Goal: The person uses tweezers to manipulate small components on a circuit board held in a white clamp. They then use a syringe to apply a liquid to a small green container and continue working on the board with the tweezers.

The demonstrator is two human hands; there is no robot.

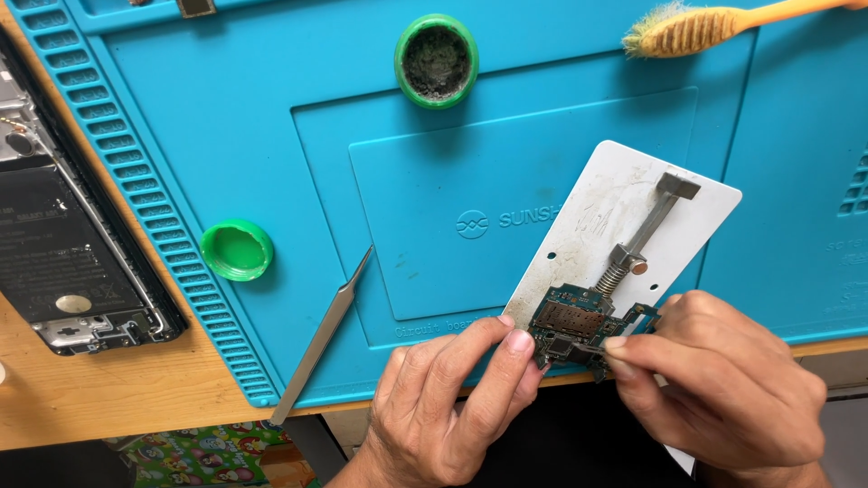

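The left hand (452,398) and the right hand (714,389) meet at the near edge of the blue silicone work mat (271,117). Between them lies a small blue-green printed circuit board (579,327), seated at the lower end of a white rectangular metal holder plate (615,217). The plate lies tilted across the mat, its near end overhanging the mat edge.

Left hand: thumb and forefinger are closed on the left edge of the circuit board. Right hand: thumb and forefinger pinch the right edge of the same board; the remaining fingers are curled under. Both hands cover the near corners of the plate.

A grey spring-loaded metal clamp bar (646,239) runs along the plate and bears on the far edge of the board.

Surrounding items:
- Slim steel tweezers (321,339) lie on the mat, left of the left hand, well apart from the board.
- A green plastic bottle cap (237,250) sits near the ribbed left border of the mat.
- A green round pot filled with grey wool-like material (436,61) stands at the far side.
- An orange-handled brush with worn pale bristles (696,27) lies at the far right.
- An opened black phone chassis (63,244) rests on the wooden tabletop (108,398), left of the mat
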